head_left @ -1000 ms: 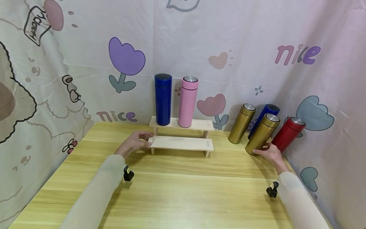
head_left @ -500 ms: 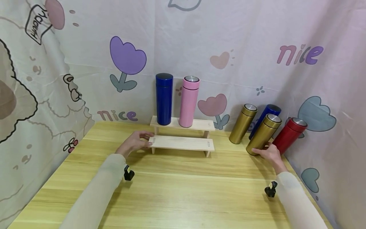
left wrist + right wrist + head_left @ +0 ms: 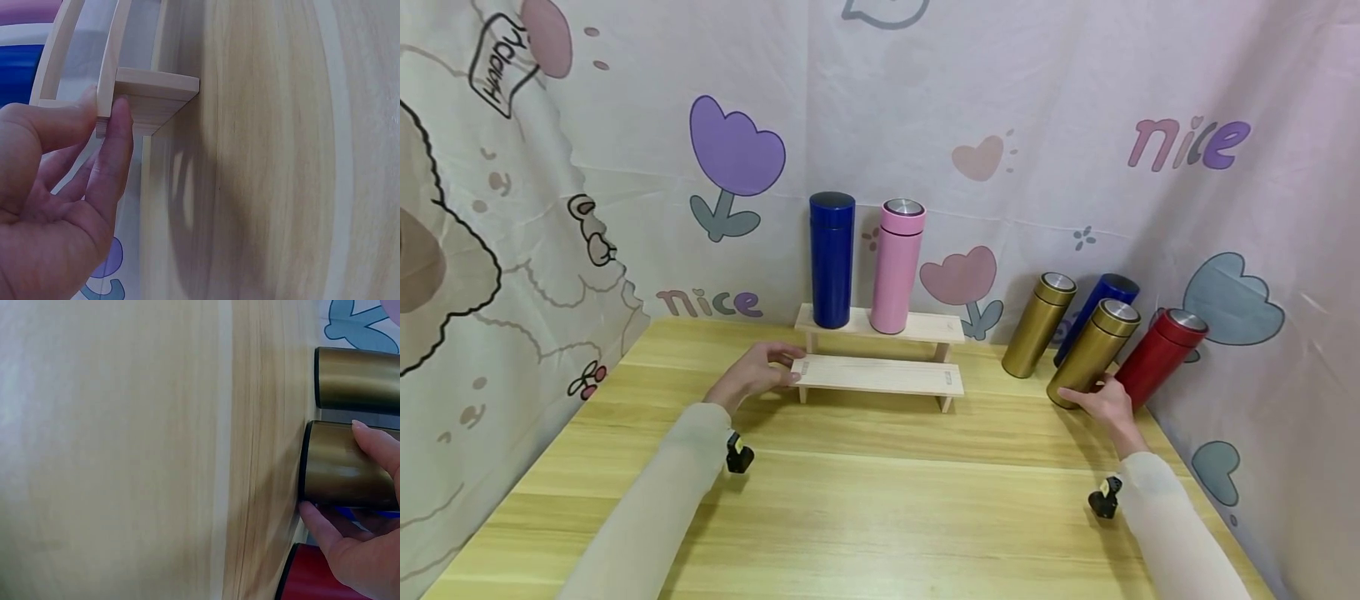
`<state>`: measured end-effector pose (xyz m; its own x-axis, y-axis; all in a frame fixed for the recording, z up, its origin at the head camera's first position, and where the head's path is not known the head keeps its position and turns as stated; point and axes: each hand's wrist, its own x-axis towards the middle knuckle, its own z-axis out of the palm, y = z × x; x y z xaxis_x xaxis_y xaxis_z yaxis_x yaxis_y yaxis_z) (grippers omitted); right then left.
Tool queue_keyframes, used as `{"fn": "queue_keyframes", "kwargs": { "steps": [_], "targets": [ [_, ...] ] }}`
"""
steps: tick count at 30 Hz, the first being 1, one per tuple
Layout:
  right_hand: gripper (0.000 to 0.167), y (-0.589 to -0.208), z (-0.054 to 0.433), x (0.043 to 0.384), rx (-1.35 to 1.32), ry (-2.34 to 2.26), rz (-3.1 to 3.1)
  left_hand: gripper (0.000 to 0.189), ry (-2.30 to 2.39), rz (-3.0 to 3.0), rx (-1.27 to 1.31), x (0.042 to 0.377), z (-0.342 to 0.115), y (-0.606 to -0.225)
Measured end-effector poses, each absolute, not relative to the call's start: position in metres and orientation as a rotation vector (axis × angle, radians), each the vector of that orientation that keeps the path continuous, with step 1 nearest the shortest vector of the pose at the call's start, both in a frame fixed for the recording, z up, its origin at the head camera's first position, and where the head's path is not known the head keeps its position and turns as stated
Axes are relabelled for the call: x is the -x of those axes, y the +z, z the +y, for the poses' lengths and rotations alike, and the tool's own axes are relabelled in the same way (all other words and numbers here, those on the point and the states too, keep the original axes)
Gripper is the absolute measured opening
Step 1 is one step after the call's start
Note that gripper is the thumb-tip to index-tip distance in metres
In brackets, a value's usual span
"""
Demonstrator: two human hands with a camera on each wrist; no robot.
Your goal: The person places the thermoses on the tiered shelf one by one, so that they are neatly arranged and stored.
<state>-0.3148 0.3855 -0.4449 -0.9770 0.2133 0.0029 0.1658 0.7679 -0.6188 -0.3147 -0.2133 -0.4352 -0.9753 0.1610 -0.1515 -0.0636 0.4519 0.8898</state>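
A pale printed cloth [image 3: 1037,75] hangs behind the yellowish wood-grain table [image 3: 887,517] and along both its sides. Its prints include a purple tulip [image 3: 737,148], a small pink heart [image 3: 978,158] to the tulip's right and, farther right, the word "nice" [image 3: 1216,147] above a grey-blue shape [image 3: 1232,304]; cherries [image 3: 588,387] mark the left stretch.

Two flasks [image 3: 831,267] on the upper shelf [image 3: 936,327], four other flasks [image 3: 1037,329] to its right
Lower shelf [image 3: 877,375] in front; on the tabletop [image 3: 887,517], a rear flask [image 3: 1105,292], base hidden, seemingly behind the middle flask [image 3: 1092,352].
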Motion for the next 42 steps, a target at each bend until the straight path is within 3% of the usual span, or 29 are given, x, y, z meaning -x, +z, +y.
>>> {"fn": "queue_keyframes", "kwargs": {
  "steps": [42],
  "targets": [
    [0.09,-0.4472,0.3842,0.316,0.337,0.978,-2.819,0.051,1.582,2.457,-0.143,0.314,-0.2137,-0.4358]
  ]
}}
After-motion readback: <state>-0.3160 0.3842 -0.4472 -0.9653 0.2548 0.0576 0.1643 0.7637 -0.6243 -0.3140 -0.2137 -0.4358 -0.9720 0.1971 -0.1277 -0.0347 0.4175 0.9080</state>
